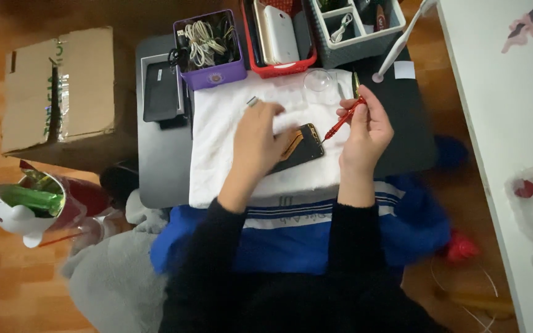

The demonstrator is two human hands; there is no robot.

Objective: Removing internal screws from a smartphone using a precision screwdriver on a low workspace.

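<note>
A dark smartphone point(306, 148) with a gold edge lies on a white towel point(223, 123) spread over a small black table point(161, 172). My left hand point(259, 139) rests on the phone's left part and pins it down. My right hand point(368, 126) holds a thin red screwdriver point(342, 121), its tip pointing down-left to the phone's upper right corner. A small clear dish point(319, 79) sits on the towel just beyond the phone.
At the table's back stand a purple box of cables point(210, 46), a red tray of phones point(279, 37) and a grey organiser point(356, 28). A cardboard box point(57, 89) sits on the floor at left, a white table edge point(482, 123) at right.
</note>
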